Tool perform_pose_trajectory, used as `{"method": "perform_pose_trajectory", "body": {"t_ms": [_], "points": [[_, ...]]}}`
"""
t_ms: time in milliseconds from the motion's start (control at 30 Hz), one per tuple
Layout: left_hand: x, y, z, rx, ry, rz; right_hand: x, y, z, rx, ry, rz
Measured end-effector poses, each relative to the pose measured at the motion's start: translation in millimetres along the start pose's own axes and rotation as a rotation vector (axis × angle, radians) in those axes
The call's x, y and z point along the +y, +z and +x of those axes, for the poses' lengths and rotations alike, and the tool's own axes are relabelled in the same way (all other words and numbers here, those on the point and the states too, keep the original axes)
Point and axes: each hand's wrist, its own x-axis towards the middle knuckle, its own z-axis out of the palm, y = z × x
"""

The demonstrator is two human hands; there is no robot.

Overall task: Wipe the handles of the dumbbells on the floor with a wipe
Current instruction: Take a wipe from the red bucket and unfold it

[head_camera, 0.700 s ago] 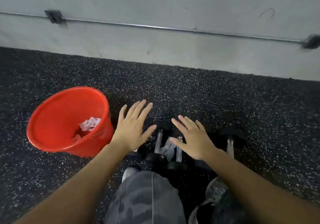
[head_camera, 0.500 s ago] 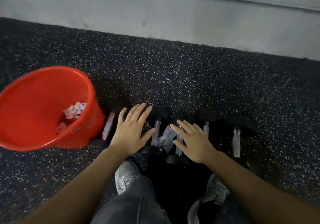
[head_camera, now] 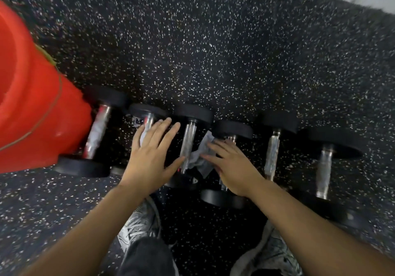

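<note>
The crumpled wipe [head_camera: 199, 158] could slip down between two handles and be missed if the reach lands on chrome rather than cloth; a nudged dumbbell [head_camera: 188, 145] might roll. It lies on the floor row between the hands; left hand [head_camera: 149, 158] just left of it, flat and empty; right hand [head_camera: 233, 169], fingers spread, touches it.

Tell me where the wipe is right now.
In the head view the wipe lies crumpled at centre frame, between the third and fourth dumbbell handles from the left, just beyond the right hand fingertips and right of the left hand.
</note>
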Motion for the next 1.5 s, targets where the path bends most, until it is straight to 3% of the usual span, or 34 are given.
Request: {"method": "perform_pose_trajectory", "body": {"t_ms": [367,600,800,933,1233,1500], "points": [[-6.9,3.2,-2.1,0.085,-0.053,-0.156,-5.3,14.7,22.9,0.046,-0.038,-0.075],[-4.1,-14.8,-3.3,0.062,-0.101,-0.430,-37.0,-20.3,16.4,0.356,0.200,0.576],[5.1,-41.2,-10.8,0.099,-0.203,-0.751,-78.4,-54.8,25.4,0.401,0.227,0.995],[3.6,-54.1,-15.7,0.166,-0.293,-0.814,-107.4,-59.2,38.9,0.396,0.223,1.179],[-30.5,-63.6,-37.2,0.312,-0.472,-1.068,-143.0,-50.7,66.6,0.314,0.169,1.135],[-66.2,-76.5,-46.2,0.324,-0.486,-1.034,-144.3,-51.3,90.4,0.450,0.242,1.125]]}}
